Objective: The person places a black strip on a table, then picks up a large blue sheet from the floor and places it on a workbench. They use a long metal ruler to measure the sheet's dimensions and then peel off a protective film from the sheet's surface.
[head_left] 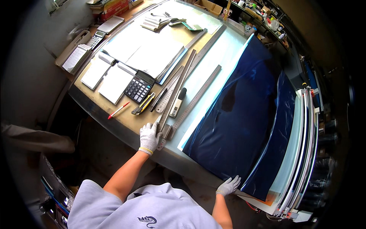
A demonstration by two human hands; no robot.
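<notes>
My left hand (149, 137), in a pale knit glove with a yellow cuff, is at the table's near edge. Its fingers are closed at the near end of a metal square (177, 89), beside the block-like stock. To the right, my right hand (228, 186), gloved too, rests on the near edge of a glossy dark blue sheet (236, 126). Those fingers are stretched out and slightly spread. Between the square and the sheet lie a steel ruler (200, 95) and a black-and-white stapler-like tool (178, 102).
Left of the square lie a black calculator (139, 87), a yellow utility knife (143, 103), a red-and-white pen (118, 110) and open papers (152, 55). Several upright panels (305, 152) line the right side. A cluttered shelf (263, 17) stands behind.
</notes>
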